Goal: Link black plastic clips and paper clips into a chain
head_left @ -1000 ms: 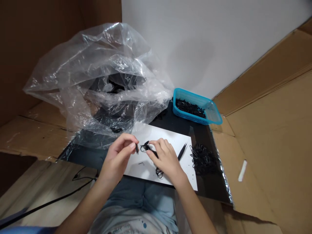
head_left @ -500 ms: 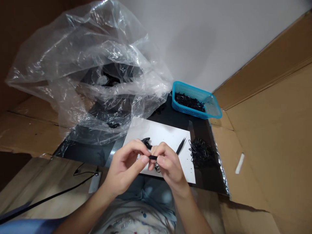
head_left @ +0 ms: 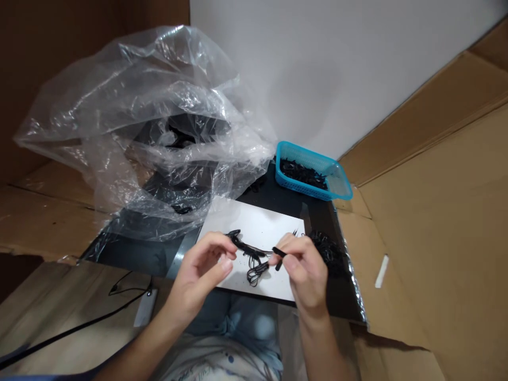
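Observation:
My right hand (head_left: 305, 270) pinches a small black piece (head_left: 279, 252) between thumb and fingers, above the right part of a white sheet (head_left: 262, 219). To its left my left hand (head_left: 208, 267) has thumb and fingertips a little apart, with nothing visible between them. Thin black looped pieces (head_left: 256, 272) hang or lie between the hands; whether the right hand holds them too I cannot tell. A black bundle (head_left: 234, 234) is just beyond my left fingertips. Beside my right hand, a pile of black loops (head_left: 325, 246) rests on the dark table, partly covered by the hand.
A blue basket (head_left: 309, 188) with many black pieces stands at the back right. A large clear plastic bag (head_left: 138, 95) covers the left back of the table (head_left: 135, 238). Cardboard (head_left: 436, 211) lines the right side. A black cable (head_left: 79, 328) runs at the lower left.
My hands have separated: the right moved right with the black piece, while the left let go of it. The looped pieces between them now show more. The view has shifted slightly.

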The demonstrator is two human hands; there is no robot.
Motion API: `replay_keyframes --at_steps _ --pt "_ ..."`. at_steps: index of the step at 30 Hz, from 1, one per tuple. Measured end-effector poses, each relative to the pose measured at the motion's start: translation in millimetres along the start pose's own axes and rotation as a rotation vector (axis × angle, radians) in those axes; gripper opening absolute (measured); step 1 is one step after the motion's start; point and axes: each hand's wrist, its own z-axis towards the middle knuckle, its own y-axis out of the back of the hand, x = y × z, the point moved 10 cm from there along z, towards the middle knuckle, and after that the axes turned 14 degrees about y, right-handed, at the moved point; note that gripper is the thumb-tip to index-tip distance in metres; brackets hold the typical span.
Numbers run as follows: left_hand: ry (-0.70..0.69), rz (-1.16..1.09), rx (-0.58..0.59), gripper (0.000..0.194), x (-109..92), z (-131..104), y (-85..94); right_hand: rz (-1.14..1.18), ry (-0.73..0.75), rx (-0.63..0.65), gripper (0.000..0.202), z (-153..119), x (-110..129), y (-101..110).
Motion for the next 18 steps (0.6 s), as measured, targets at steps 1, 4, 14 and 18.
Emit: replay_keyframes --at_steps 1,4,14,18 --pt "0.021 -0.004 -0.029 0.010 3.1 -0.5 5.5 -0.112 0.077 -0.022 0.010 7.1 11.7 11.7" --pt "0.084 -0.021 -0.116 0.014 13.8 -3.6 22.9 -0.500 0.369 -0.270 0.004 31.4 51.1 62.4" --pt "0.201 -0.020 -0.353 0.035 46.8 -58.2 66.4 -1.116 -0.072 0.183 0.026 99.9 -33.5 117.4" --pt "0.181 0.072 -0.414 0.031 56.2 -87.8 71.4 -0.980 -0.016 0.551 0.020 62.0 -66.2 34.9"
